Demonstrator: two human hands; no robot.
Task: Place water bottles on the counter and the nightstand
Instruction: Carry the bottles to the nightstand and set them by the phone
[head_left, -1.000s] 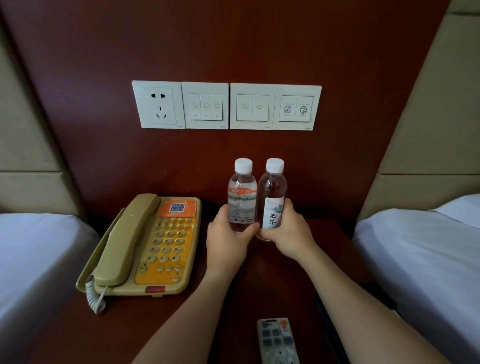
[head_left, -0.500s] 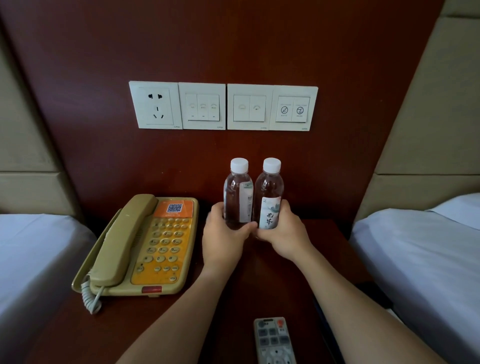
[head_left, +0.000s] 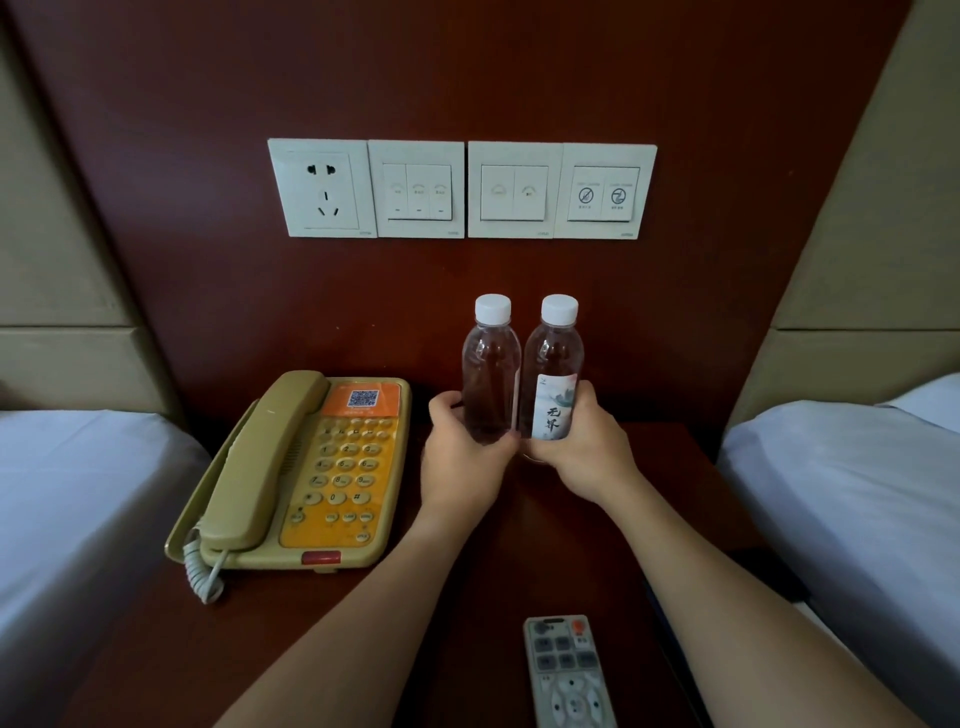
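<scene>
Two small clear water bottles with white caps stand upright side by side at the back of the dark wooden nightstand (head_left: 670, 499), touching each other. My left hand (head_left: 460, 462) is wrapped around the lower part of the left bottle (head_left: 490, 374), whose label is turned away. My right hand (head_left: 584, 457) grips the lower part of the right bottle (head_left: 554, 364), whose white label with dark characters faces me. The bottles' bases are hidden behind my fingers.
A beige and orange telephone (head_left: 301, 473) takes up the nightstand's left half. A grey remote control (head_left: 569, 673) lies near the front edge. White-sheeted beds (head_left: 78, 493) (head_left: 857, 493) flank the nightstand. A socket and switch panel (head_left: 462, 189) is on the wooden wall above.
The left bottle has been turned in my left hand, so its label now faces away. Both bottles stay side by side in about the same spot.
</scene>
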